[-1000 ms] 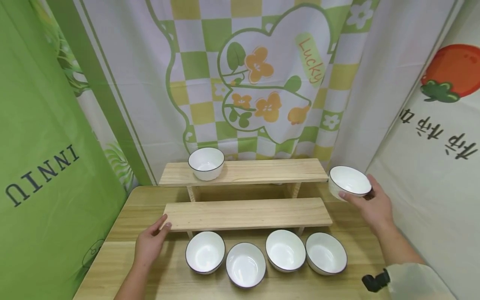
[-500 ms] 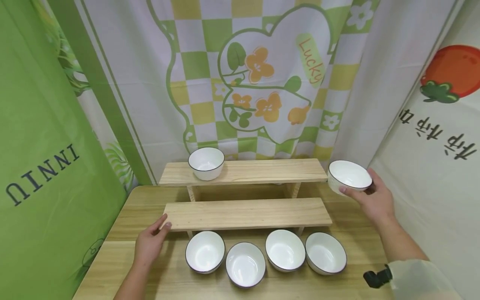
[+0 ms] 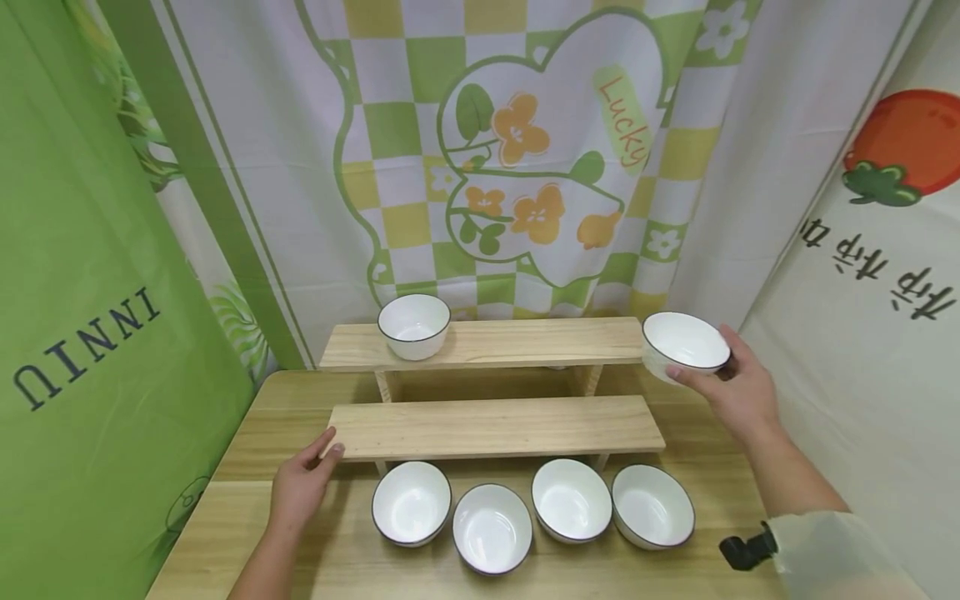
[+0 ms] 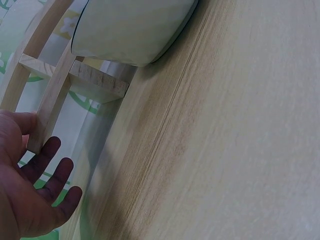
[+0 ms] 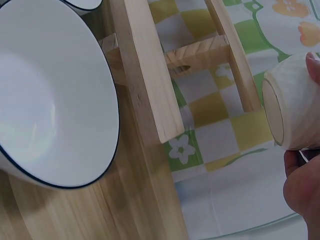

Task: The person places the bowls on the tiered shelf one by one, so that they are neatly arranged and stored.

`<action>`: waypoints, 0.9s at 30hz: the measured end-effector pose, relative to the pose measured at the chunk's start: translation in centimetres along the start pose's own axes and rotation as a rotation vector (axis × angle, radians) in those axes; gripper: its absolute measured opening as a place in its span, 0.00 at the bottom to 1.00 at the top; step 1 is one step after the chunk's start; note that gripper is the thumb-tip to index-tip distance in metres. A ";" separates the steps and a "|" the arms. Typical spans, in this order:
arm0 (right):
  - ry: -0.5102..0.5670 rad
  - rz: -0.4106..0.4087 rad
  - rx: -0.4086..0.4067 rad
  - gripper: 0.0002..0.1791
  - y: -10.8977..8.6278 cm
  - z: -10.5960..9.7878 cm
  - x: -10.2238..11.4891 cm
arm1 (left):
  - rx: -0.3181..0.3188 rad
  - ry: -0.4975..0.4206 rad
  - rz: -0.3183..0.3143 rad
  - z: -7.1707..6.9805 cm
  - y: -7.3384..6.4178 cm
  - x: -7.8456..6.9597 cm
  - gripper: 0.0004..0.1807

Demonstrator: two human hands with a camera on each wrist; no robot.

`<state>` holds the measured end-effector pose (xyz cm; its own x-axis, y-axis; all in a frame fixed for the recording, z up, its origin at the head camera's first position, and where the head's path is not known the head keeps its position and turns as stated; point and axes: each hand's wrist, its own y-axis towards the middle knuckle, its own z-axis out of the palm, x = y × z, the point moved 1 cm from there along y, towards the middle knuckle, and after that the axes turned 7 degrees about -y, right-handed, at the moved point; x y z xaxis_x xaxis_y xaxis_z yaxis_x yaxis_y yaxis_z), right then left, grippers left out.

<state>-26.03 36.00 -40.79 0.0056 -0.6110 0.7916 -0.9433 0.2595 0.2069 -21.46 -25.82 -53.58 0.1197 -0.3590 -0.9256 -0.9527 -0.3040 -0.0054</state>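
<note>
My right hand (image 3: 738, 392) grips a white bowl (image 3: 684, 343) with a dark rim by its right side, thumb in front. That bowl is held up at the right end of the upper wooden shelf (image 3: 540, 342), overlapping the shelf's end in the head view; the right wrist view shows its base (image 5: 273, 110) off the board. My left hand (image 3: 298, 487) pinches the left end of the lower shelf (image 3: 495, 429) between thumb and fingers, with the other fingers spread below it in the left wrist view. Another white bowl (image 3: 414, 327) stands on the upper shelf's left part.
Several white bowls stand in a row on the wooden table in front of the lower shelf, among them a left one (image 3: 412, 504) and a right one (image 3: 652, 507). A patterned curtain (image 3: 517, 167) hangs close behind the shelves, with a green cloth (image 3: 90, 333) at the left.
My right hand has lifted the bowl a little and then brought it left, closer to the upper shelf's end. The left hand stays on the lower shelf's end.
</note>
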 end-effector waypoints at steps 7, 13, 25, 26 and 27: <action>0.023 0.002 0.024 0.61 0.0 1.3 0.8 | 0.001 -0.001 -0.003 0.1 0.0 -0.1 0.34; 0.010 0.001 0.066 0.63 0.0 2.3 1.8 | 0.002 -0.004 -0.004 0.1 0.1 0.0 0.34; 0.015 -0.040 0.084 0.63 0.4 4.7 4.0 | -0.006 -0.018 -0.008 0.0 0.0 -0.1 0.33; 0.018 -0.041 0.090 0.63 0.4 4.9 4.2 | -0.006 -0.016 -0.007 0.0 0.0 -0.1 0.33; 0.021 -0.042 0.093 0.63 0.4 5.1 4.3 | -0.005 -0.012 -0.005 0.0 0.0 -0.1 0.33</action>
<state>-28.05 29.67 -40.22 0.0523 -0.6036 0.7955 -0.9687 0.1629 0.1873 -21.46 -25.75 -53.50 0.1214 -0.3465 -0.9302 -0.9506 -0.3103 -0.0085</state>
